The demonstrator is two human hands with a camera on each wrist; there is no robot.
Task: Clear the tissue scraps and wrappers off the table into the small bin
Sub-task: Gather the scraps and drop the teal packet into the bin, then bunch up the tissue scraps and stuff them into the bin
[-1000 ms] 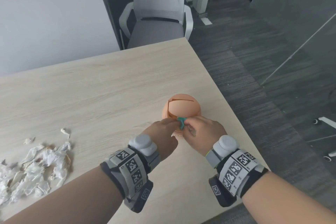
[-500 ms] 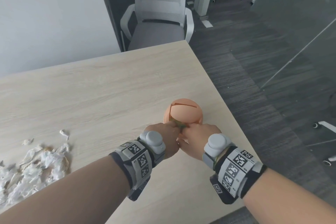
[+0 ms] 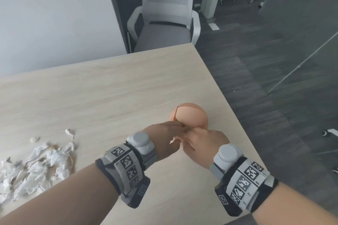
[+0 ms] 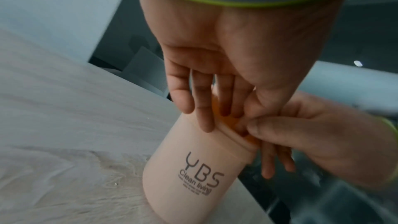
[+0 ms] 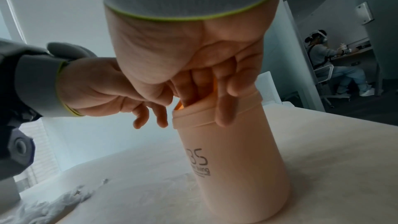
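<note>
The pale wood-grain counter (image 3: 113,86) spreads under my arms, with a grey-and-white office chair (image 3: 164,23) pushed up at its far edge. On the left part of the counter lies a loose heap of white tissue scraps (image 3: 36,166), well apart from the bin, with a few small bits strayed just beyond it.

The small bin (image 5: 234,159) stands upright near the counter's right edge. It is a peach-coloured cylinder with a domed lid, and its side carries dark lettering: "YBS" in large letters, "Clean living" below, and finer lines under that which I cannot read.

Both my hands meet at the bin's top. My left hand (image 4: 217,67) reaches down with straight fingers, some laid against the rim and lid, some pushed into the opening where an orange inside shows. My right hand (image 5: 189,54) does much the same from the other side: several fingers go into the slot, and one finger lies flat down the outside of the rim. Neither grip is clenched. Whether the fingertips inside the opening pinch a scrap I cannot tell, as they are hidden there.

Each wrist wears a dark band with black-and-white square markers (image 3: 128,162).
</note>
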